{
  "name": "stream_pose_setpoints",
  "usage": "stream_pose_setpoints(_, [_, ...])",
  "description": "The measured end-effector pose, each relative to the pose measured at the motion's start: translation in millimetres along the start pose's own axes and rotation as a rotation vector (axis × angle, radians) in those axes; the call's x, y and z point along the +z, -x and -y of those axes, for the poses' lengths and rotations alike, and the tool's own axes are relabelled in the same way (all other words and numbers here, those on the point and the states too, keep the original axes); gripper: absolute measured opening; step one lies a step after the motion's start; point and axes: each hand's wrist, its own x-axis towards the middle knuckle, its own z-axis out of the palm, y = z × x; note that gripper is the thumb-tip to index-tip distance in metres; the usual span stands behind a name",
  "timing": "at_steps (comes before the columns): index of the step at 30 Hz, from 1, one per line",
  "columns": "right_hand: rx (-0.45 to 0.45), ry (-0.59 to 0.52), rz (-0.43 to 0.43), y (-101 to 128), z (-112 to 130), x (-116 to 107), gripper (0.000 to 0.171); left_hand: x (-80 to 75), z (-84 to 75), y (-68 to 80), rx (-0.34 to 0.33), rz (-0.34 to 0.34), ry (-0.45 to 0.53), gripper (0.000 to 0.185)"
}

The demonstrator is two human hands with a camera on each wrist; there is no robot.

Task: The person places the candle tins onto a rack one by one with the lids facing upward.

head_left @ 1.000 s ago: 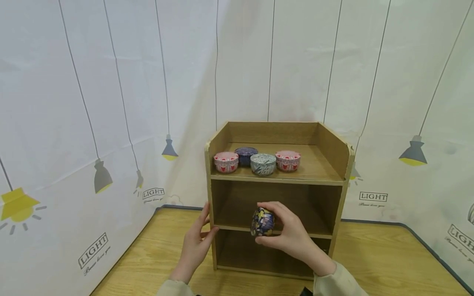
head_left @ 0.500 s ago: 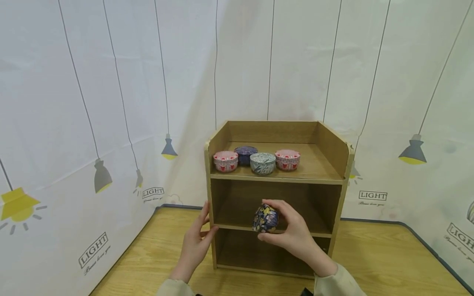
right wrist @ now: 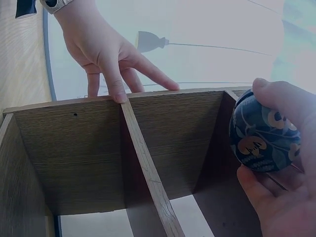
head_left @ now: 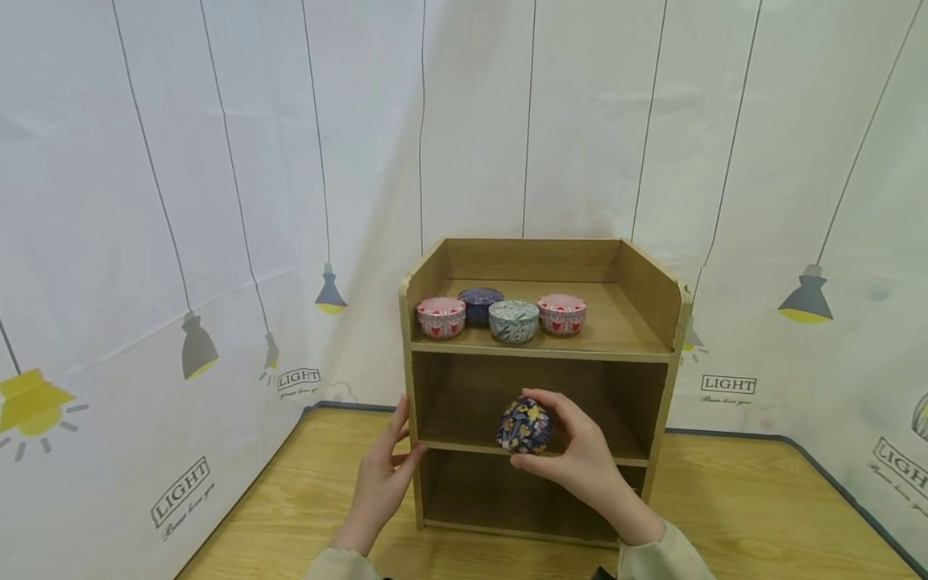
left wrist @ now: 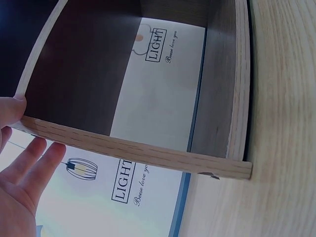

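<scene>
In the head view my right hand (head_left: 576, 459) holds a small round tin (head_left: 524, 427) between thumb and fingers, in front of the middle shelf opening. The tin is dark blue with a yellow and white floral print, its round face turned to the head camera. My left hand (head_left: 384, 475) grips the left side panel of the wooden shelf unit (head_left: 540, 352), thumb at the front edge by the middle board and fingers on the outside. On the top board stand two pink-and-red tins, left (head_left: 441, 319) and right (head_left: 562, 316), a purple-blue tin (head_left: 480, 308) and a pale green leaf-patterned tin (head_left: 513, 322).
The shelf unit stands on a wood-grain table (head_left: 768, 499). A white backdrop sheet (head_left: 478, 121) with printed lamps rises behind and at both sides. Raised side panels, such as the right one (head_left: 656, 310), and a back board border the top shelf.
My right hand has turned the floral tin so that its round face shows, shifting it slightly right and up. The left hand stays in place, as do the tins on top.
</scene>
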Motion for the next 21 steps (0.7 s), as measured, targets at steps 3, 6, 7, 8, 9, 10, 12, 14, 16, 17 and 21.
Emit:
stream_pose_setpoints(3, [0.016, -0.025, -0.006, 1.0, -0.1, -0.8, 0.074, 0.3, 0.5, 0.4, -0.004, -0.002, 0.007, 0.079])
stream_pose_setpoints(6, [0.02, -0.038, -0.013, 1.5, -0.5, -1.4, 0.074, 0.5, 0.8, 0.7, -0.01, -0.003, 0.013, 0.079])
stream_pose_setpoints(7, [0.02, -0.04, -0.015, 1.7, -0.5, -1.6, 0.073, 0.5, 0.8, 0.8, -0.011, -0.002, 0.016, 0.079])
stream_pose_setpoints(8, [0.019, -0.043, -0.016, 1.8, -0.4, -1.7, 0.073, 0.5, 0.7, 0.7, -0.013, -0.002, 0.018, 0.079])
stream_pose_setpoints(9, [0.019, -0.045, -0.017, 1.8, -0.5, -1.7, 0.073, 0.4, 0.3, 0.7, -0.016, -0.002, 0.017, 0.079])
stream_pose_setpoints(10, [0.02, -0.044, -0.019, 2.0, -0.6, -1.7, 0.073, 0.4, 0.1, 0.7, -0.016, -0.002, 0.017, 0.079])
stream_pose_setpoints(12, [0.023, -0.044, -0.024, 2.6, -1.0, -1.8, 0.073, 0.3, -0.6, 0.5, -0.019, -0.003, 0.017, 0.079])
stream_pose_setpoints(14, [0.027, -0.043, -0.03, 3.4, -1.6, -1.9, 0.073, 0.2, -1.1, 0.6, -0.02, -0.005, 0.014, 0.078])
stream_pose_setpoints(16, [0.034, -0.04, -0.035, 4.1, -2.4, -1.9, 0.072, 0.2, -1.6, 0.7, -0.023, -0.005, 0.011, 0.078])
stream_pose_setpoints(17, [0.037, -0.039, -0.039, 4.5, -2.7, -2.0, 0.072, 0.2, -1.8, 0.8, -0.024, -0.005, 0.011, 0.078])
stream_pose_setpoints(21, [0.051, -0.04, -0.05, 5.3, -3.8, -2.1, 0.072, 0.4, -2.1, 0.9, -0.033, -0.003, 0.009, 0.078])
